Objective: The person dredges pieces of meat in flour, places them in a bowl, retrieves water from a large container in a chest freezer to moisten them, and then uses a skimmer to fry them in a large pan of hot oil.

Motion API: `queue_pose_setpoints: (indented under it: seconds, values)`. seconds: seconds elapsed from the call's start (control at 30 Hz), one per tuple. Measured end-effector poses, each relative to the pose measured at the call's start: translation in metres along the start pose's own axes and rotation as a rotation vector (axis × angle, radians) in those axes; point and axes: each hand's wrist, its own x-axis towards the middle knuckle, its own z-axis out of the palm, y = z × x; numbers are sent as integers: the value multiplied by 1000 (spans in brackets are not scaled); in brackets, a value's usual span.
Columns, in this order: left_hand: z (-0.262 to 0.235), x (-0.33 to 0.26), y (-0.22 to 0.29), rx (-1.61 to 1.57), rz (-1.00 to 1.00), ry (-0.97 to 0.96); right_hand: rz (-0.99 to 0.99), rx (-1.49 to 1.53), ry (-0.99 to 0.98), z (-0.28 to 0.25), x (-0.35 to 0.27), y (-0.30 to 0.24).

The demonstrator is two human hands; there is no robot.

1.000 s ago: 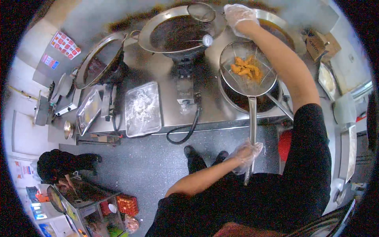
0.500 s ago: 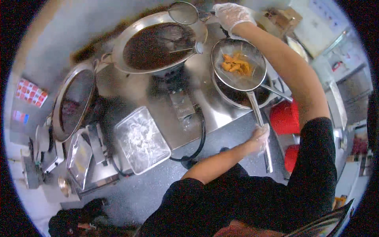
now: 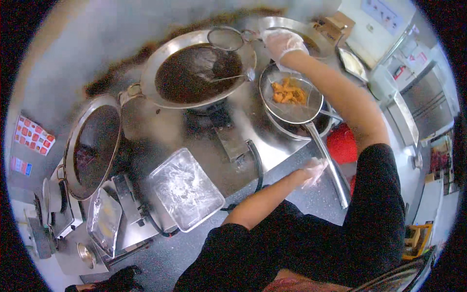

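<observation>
The left hand [image 3: 314,170] is gripping the long-handled round wire strainer [image 3: 291,100] of orange fried pieces [image 3: 288,92], the right hand [image 3: 281,43] is closing on a small mesh skimmer [image 3: 226,39], and any tilt could be spilling food into the dark oil

Bystanders on the steel cooking counter

A dark wok [image 3: 95,146] is sitting far left; a foil-lined tray [image 3: 185,190] is lying near the edge; a red bucket [image 3: 342,146] is standing below.

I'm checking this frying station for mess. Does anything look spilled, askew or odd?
Dark brown staining runs along the wall behind the large wok, like built-up splatter. Otherwise nothing stands out: the fried pieces sit inside the strainer.
</observation>
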Motion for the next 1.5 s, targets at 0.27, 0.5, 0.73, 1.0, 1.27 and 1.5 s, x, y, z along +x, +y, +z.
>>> queue_pose_setpoints:
  seconds: [0.27,0.5,0.73,1.0,1.27,1.5]
  values:
    - [-56,-157,1,-176,235,295,-89,165,8,42,-17,-8]
    - [-60,-251,24,-736,893,-277,-5,581,-275,30,-56,22]
    - [-7,-208,116,-384,1233,-262,148,872,128,-63,-215,2]
    - [210,-99,94,-535,845,-693,295,418,813,-65,-448,7]
    - [490,4,-24,-499,421,-1109,770,233,669,-120,-717,68]
    - [669,88,-147,-525,81,-975,1117,248,427,-126,-912,131]
